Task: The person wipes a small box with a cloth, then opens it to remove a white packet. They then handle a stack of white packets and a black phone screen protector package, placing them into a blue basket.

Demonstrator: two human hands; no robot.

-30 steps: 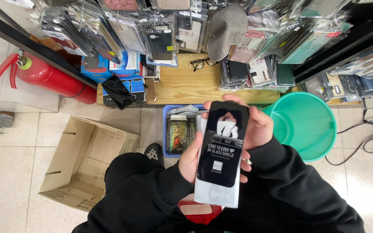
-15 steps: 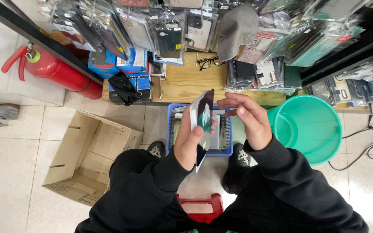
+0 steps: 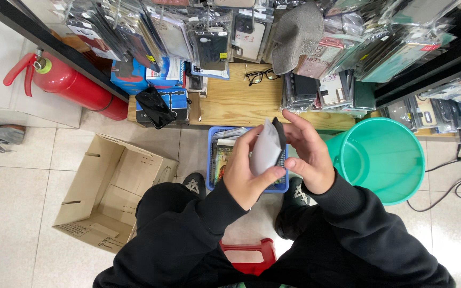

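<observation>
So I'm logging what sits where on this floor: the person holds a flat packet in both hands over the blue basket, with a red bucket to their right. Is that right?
Not quite: the bucket is green, not red; the red thing is the fire extinguisher on the other side. The head view shows it. The rest stands: left hand and right hand hold the flat packet over the blue basket, with the bucket to their right.

L hand raised mid-frame, fingers curled, thumb pinching. R hand just right, fingers spread, tips w/in touch. Both sleeves black.
</observation>
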